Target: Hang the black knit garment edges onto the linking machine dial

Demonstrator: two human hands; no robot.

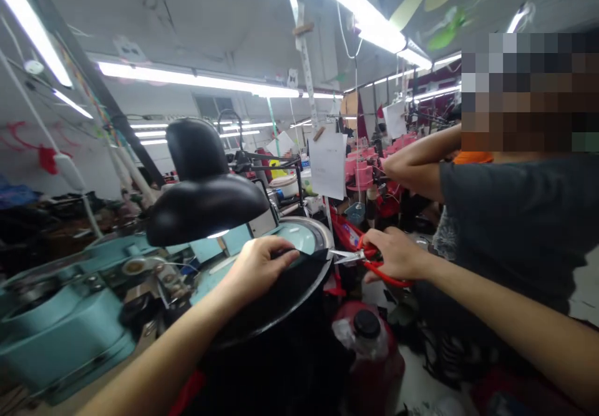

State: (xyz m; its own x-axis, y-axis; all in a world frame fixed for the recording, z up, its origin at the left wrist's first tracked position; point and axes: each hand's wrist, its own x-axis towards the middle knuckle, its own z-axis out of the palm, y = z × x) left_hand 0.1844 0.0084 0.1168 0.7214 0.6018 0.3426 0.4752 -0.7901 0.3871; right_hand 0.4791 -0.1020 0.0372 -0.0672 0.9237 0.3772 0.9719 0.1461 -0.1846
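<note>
Below and to the right of the lamp (208,207), the left hand (262,263) pinches the black cloth (290,286); farther right, the right hand (397,254) grips scissors (350,256), blades parted beside its edge. Snipping seems in hand, calling for taut cloth and careful blade closing.

Shows red on the handles (387,275) of the scissors (361,255), silver on the blades (345,258), black on the cloth (316,259) and the lamp (206,198). Turns pale turquoise on the machine (60,341), dark grey on the co-worker's shirt (515,216), deep red on the jug (374,369), black on its cap (367,324).
</note>
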